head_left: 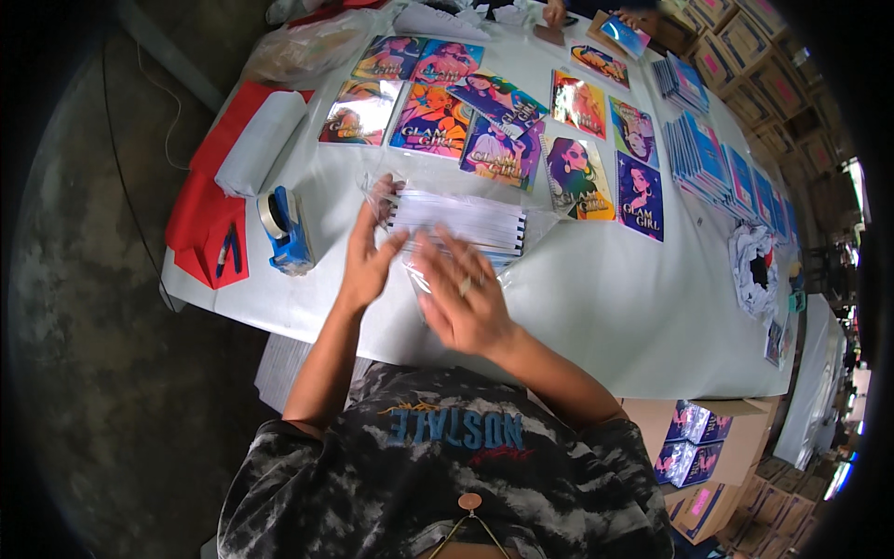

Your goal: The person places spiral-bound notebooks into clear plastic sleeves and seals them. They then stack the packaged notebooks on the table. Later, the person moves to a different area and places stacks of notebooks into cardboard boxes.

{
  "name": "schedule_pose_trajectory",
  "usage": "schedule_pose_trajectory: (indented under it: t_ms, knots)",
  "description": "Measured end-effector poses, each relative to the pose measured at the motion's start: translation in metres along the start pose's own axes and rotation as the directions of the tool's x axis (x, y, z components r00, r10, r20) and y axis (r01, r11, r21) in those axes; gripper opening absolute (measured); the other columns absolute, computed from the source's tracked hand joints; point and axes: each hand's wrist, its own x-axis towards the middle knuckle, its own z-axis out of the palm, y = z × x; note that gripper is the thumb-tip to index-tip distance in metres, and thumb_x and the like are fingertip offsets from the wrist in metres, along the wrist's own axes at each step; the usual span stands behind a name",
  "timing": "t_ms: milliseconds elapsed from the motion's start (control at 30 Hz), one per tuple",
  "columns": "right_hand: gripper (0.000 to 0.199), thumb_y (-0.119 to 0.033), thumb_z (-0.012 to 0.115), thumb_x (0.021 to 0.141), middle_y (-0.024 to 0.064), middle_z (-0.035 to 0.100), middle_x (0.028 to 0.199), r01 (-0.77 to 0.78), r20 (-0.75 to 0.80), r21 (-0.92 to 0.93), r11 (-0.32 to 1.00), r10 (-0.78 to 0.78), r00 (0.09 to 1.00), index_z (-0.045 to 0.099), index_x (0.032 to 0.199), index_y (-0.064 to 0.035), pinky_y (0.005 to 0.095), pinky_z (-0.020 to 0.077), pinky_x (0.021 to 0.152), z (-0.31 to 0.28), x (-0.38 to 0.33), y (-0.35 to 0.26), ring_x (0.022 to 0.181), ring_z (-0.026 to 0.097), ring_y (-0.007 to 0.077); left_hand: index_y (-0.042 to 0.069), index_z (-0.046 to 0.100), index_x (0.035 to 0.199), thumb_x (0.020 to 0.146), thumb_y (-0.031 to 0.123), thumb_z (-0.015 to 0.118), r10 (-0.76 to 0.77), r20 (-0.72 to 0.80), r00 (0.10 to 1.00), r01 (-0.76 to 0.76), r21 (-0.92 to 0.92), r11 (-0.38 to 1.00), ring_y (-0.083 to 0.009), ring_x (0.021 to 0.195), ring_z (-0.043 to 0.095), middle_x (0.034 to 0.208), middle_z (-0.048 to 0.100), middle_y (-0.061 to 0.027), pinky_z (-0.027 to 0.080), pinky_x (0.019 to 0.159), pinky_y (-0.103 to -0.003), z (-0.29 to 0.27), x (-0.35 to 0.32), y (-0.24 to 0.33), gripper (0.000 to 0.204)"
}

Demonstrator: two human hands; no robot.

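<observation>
A stack of spiral notebooks (456,217) lies in a clear plastic bag in front of me, page edges up, with dark binding coils at the ends. My left hand (371,256) grips the stack's left end, its fingers against the crinkled plastic and its thumb pointing inward. Over the near side of the bag, my right hand (466,296) has its fingers stretched out; they are slightly blurred and partly cover the stack. A ring shows on one finger.
Colourful notebooks (433,119) lie spread beyond the bag. At left are a blue tape dispenser (291,233), pens (229,252), red cloth (191,219) and a white roll (263,142). Blue notebook stacks (703,163) line the right. A co-worker's hand (555,13) shows at the far edge.
</observation>
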Motion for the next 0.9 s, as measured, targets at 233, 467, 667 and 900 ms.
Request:
schedule_pose_trajectory:
  t_ms: [233, 467, 667, 900]
  knots:
    - [0.045, -0.014, 0.055, 0.082, 0.0143, 0.046, 0.132, 0.102, 0.152, 0.149, 0.984, -0.125, 0.980, 0.049, 0.125, 0.0007, 0.0442, 0.0334, 0.102, 0.029, -0.034, -0.009, 0.127, 0.038, 0.0307, -0.002, 0.066, 0.098, 0.092, 0.018, 0.049, 0.440, -0.186, 0.879, -0.370, 0.318, 0.873, -0.0169, 0.090, 0.059, 0.100, 0.066, -0.0106, 0.043, 0.083, -0.030, -0.030, 0.058, 0.131, 0.027]
    - [0.053, -0.023, 0.054, 0.085, 0.0178, 0.033, 0.141, -0.028, 0.149, -0.067, 0.997, 0.038, 0.988, 0.040, 0.131, 0.0017, 0.0478, 0.0171, 0.110, 0.033, -0.031, 0.010, 0.133, 0.027, 0.0327, 0.004, 0.055, 0.122, 0.088, 0.016, 0.052, -0.100, 0.119, 0.988, -0.011, 0.696, 0.718, -0.0080, 0.057, 0.047, 0.066, 0.054, 0.0016, 0.037, 0.053, -0.024, -0.020, 0.068, 0.134, 0.035]
    - [0.046, -0.026, 0.050, 0.088, 0.0192, 0.043, 0.134, -0.183, 0.114, -0.210, 0.960, 0.210, 0.971, 0.048, 0.124, 0.0031, 0.0452, 0.0211, 0.108, 0.012, 0.014, 0.019, 0.129, 0.034, 0.0312, -0.001, 0.040, 0.133, 0.094, 0.044, 0.039, -0.004, 0.048, 0.999, -0.008, 0.239, 0.971, -0.0216, 0.115, 0.050, 0.124, 0.052, -0.0139, 0.037, 0.095, -0.031, -0.052, 0.047, 0.043, 0.059]
    - [0.040, -0.012, 0.049, 0.085, 0.0198, 0.048, 0.128, -0.271, -0.137, -0.243, 0.931, 0.243, 0.960, 0.049, 0.120, 0.0064, 0.0441, 0.0240, 0.106, 0.008, 0.024, 0.057, 0.124, 0.041, 0.0340, 0.009, 0.063, 0.114, 0.087, 0.015, 0.059, 0.292, -0.104, 0.951, -0.161, 0.640, 0.751, -0.0343, 0.124, 0.042, 0.133, 0.045, -0.0176, 0.032, 0.102, -0.039, 0.043, -0.014, -0.006, 0.028]
